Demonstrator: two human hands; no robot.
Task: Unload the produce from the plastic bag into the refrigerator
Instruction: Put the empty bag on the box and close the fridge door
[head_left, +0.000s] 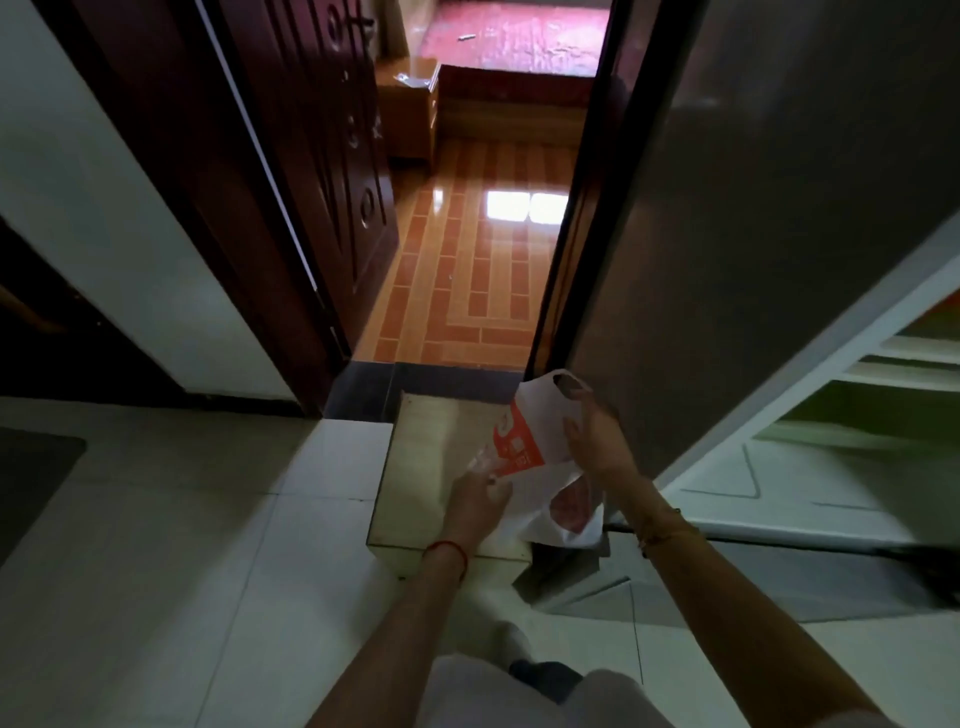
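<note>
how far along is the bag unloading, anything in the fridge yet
Early, it seems. Done: the refrigerator door stands open. In hand: both hands are on the plastic bag, the left hand with a grip on its edge, the right hand open at its top. Left: reddish produce still shows inside; whether anything has been shelved cannot be told.

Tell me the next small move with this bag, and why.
Probably spread the plastic bag's mouth and reach in: the left hand grips its edge, the right hand lies open against it, the refrigerator door stands open, and reddish produce shows through.
</note>
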